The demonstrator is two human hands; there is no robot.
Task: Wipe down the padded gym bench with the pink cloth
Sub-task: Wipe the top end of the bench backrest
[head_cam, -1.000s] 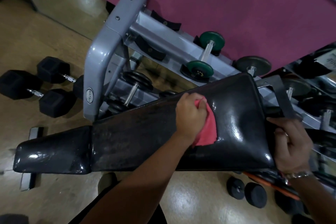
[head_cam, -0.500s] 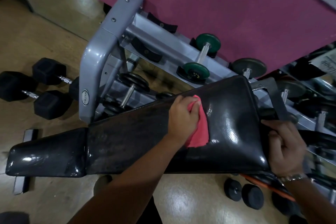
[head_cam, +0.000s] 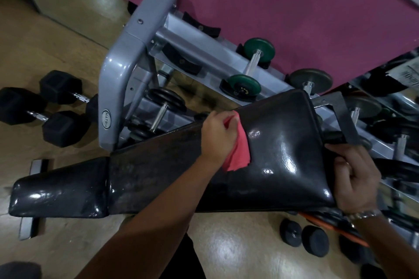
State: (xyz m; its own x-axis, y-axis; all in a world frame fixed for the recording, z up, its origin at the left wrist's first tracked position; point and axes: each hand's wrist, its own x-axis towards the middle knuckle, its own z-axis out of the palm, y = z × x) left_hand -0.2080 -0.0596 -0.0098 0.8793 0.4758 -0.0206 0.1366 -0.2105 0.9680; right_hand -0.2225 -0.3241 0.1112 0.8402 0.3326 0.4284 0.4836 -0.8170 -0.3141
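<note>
By the magenta wall [head_cam: 294,7] stood a grey dumbbell rack [head_cam: 122,70]. The soft pink cloth [head_cam: 238,154] lay on the glossy black padded gym bench [head_cam: 283,154], bunched in the left hand's [head_cam: 216,136] fingers. It looked light and limp, best held wadded. The right hand [head_cam: 356,179] gripped the bench's wide end with curled fingers, and that vinyl seemed slippery.

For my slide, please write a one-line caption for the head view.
Left hand holds the pink cloth on the black padded bench while the right hand grips its wide end.

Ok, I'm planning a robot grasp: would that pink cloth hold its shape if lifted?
Probably not. The pink cloth bunches and folds under the left hand, so it likely droops limp. On the glossy bench pad it should slide easily.
</note>
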